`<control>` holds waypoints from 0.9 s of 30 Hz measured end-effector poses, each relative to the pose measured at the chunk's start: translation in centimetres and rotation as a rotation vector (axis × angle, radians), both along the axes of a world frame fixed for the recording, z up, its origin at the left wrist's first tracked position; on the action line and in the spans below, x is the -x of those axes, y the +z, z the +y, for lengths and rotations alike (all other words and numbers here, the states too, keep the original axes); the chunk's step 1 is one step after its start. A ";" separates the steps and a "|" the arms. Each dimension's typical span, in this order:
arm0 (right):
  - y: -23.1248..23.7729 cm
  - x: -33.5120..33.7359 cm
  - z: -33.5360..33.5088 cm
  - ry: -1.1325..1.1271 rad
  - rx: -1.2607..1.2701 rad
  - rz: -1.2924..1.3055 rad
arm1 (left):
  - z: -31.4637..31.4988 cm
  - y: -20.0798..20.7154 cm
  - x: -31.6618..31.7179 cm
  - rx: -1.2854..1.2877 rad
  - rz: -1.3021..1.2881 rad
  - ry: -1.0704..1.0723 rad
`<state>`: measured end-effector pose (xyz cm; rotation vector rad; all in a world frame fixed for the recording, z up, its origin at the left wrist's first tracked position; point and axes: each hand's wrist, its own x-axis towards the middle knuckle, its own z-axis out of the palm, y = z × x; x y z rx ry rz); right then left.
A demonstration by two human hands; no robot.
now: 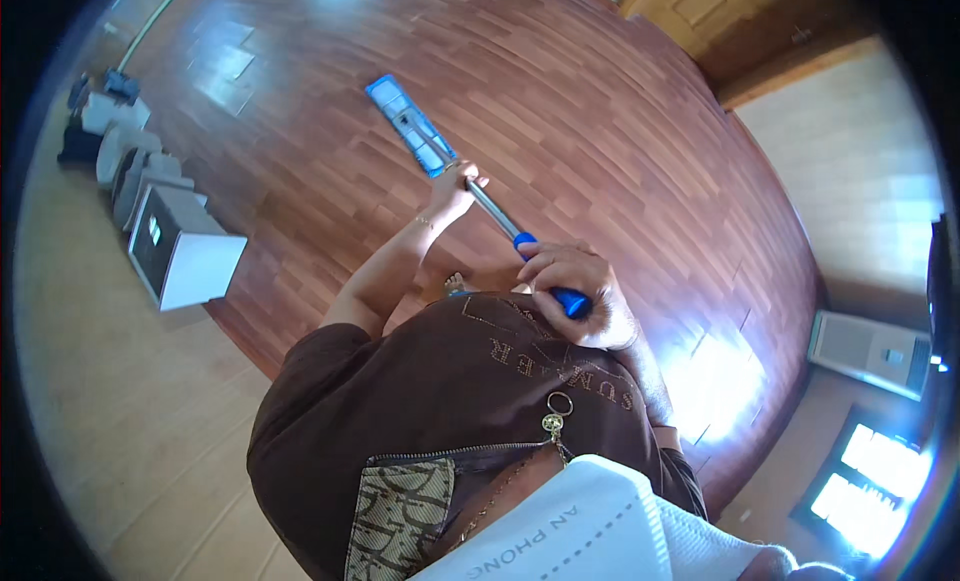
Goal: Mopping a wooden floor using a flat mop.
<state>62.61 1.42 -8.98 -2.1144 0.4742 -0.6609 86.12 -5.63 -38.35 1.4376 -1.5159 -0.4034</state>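
Note:
A flat mop (493, 209) with a silver pole slants from my body out over the wooden floor. Its blue-rimmed head (412, 126) lies on the boards ahead of me, pale on top. Partway down the pole, near the head, my left hand (455, 189) is wrapped round the metal. My right hand (580, 289) grips the blue handle at the upper end, close to my chest, and the rounded tip of the handle shows beside the palm.
Brown wooden planks (600, 111) spread around me. Along the left wall stand a white box-shaped object (200, 266) and several other items. A wooden door (700, 16) is at the far right, a white appliance (870, 353) and a bright window (865, 491) at the right.

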 end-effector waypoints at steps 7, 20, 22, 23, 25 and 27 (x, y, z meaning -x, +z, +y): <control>2.5 7.9 1.0 -0.358 0.116 0.013 | -7.5 3.0 11.4 -0.115 -0.178 -0.514; 7.4 25.0 5.8 -0.383 0.630 0.011 | -7.9 4.9 39.2 0.046 -0.463 -1.234; 7.2 26.7 6.7 -0.437 0.642 -0.050 | -6.8 8.5 40.8 0.044 -0.540 -1.313; 7.6 27.5 6.8 -0.483 0.629 -0.036 | -6.9 8.3 41.8 0.015 -0.559 -1.335; 6.7 28.6 7.3 -0.574 0.626 -0.069 | -7.1 8.2 43.8 0.006 -0.627 -1.340; 4.7 29.3 7.8 -0.621 0.616 -0.151 | -6.9 8.1 44.9 0.042 -0.706 -1.311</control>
